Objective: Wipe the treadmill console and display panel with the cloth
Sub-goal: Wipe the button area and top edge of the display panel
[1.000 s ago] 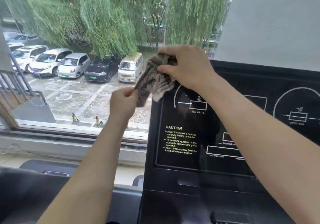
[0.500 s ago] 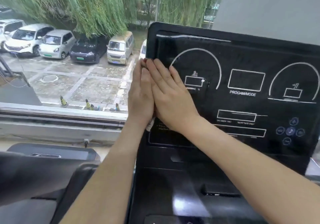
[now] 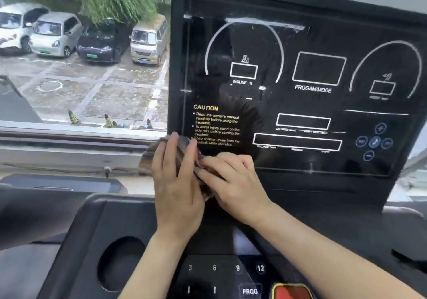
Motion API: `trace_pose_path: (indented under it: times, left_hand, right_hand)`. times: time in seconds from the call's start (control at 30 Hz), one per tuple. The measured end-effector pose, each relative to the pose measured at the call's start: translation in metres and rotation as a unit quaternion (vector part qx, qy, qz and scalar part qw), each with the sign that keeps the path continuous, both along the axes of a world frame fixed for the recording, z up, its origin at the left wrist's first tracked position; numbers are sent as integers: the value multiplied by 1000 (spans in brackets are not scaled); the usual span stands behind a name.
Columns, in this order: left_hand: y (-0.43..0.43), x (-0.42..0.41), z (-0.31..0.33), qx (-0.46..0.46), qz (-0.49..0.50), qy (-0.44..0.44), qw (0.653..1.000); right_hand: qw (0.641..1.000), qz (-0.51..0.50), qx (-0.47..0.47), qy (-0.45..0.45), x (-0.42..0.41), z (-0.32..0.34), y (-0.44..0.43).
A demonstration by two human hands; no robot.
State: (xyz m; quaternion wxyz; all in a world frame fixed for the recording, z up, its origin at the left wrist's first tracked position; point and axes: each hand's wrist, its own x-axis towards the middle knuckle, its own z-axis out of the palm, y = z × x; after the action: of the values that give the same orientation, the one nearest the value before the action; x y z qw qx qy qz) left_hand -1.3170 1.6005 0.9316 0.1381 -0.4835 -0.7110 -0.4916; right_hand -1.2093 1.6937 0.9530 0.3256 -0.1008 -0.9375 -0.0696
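The black display panel (image 3: pixel 300 95) stands upright ahead, with white dial outlines and a yellow CAUTION text at its lower left. Below it lies the console (image 3: pixel 129 220) with number keys, a PROG key and a red button. A brownish patterned cloth (image 3: pixel 182 144) is pressed against the panel's lower left corner. My left hand (image 3: pixel 175 183) lies flat on the cloth with fingers pointing up. My right hand (image 3: pixel 233 181) presses the cloth from the right, its fingers overlapping the left hand's. Most of the cloth is hidden under both hands.
A round cup recess (image 3: pixel 120 261) sits in the console's left side. Left of the panel is a window sill (image 3: pixel 76 141), with a car park and several parked cars (image 3: pixel 97 37) outside. A second treadmill's console (image 3: pixel 60 183) lies at the left.
Both hands slid the cloth down from the panel's upper left to its lower left corner. The view tilted down, so the console keys now show.
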Motion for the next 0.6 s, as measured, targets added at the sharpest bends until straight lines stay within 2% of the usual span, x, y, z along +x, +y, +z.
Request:
trace_pose_path:
  times: [0.07,0.17,0.3,0.47,0.6]
  left_hand:
    - [1,1,-1,9,40,51,998]
    - [3,15,-10,30,51,33,998]
    - [10,44,-13,-22,52,42,998]
    - [36,98,-1,-85,-20,79,993]
    - [45,124,2,-159,-98,97,978]
  right_hand:
    - [999,3,-45,-16,11,-3,4]
    - [995,-2,-96,-22,26,-9,8]
    - [990,-11,-137,20,53,-14,11]
    - [989,-44,-136,37,114,-13,34]
    - [986,-96,-139,8,156,-7,51]
